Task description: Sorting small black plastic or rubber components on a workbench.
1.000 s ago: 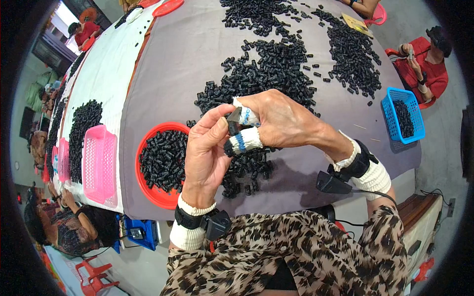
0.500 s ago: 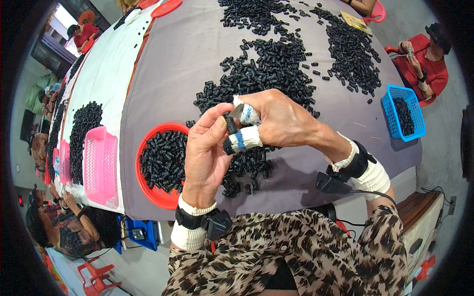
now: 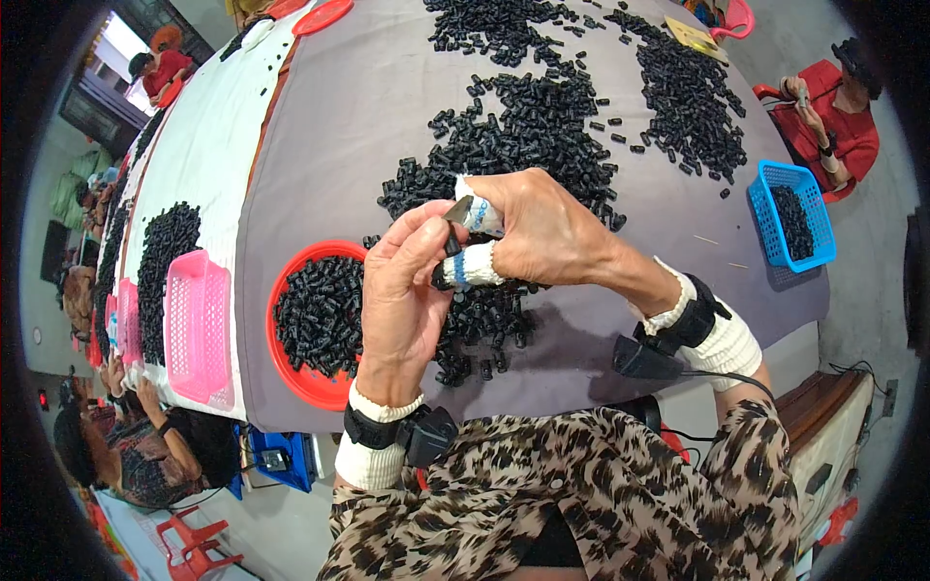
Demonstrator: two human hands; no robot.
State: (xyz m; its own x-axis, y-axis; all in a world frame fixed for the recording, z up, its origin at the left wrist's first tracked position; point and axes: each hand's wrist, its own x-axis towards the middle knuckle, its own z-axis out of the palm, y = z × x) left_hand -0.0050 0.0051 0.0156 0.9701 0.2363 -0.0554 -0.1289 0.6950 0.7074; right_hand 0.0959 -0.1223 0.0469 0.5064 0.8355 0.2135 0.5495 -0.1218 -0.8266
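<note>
While the left hand [image 3: 405,283] pinches a black piece [image 3: 451,243], the right hand [image 3: 544,230] curls inward, gripping a blade [image 3: 460,209].

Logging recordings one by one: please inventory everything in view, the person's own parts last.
Grey cloth: one, grey, centre
White cloth: one, white, left
Black pieces: uncountable, black, heaped on both cloths
Held piece: one, black, in left hand
Blade: one, grey, in right hand
Basin: one, red, left of left hand
Pink baskets: at least two, pink, left
Blue basket: one, blue, right
Sticks: two, tan, right
Board: one, yellow, upper right
Stool: at least one, red, lower left
Other people: at least three, red or dark clothes, sides
Finger wraps: two, white and blue, on right hand
Wrist devices: two, black, on wrists
Garment: one, tan and black, bottom
Left hand: one, bare, centre
Right hand: one, partly wrapped, centre
</note>
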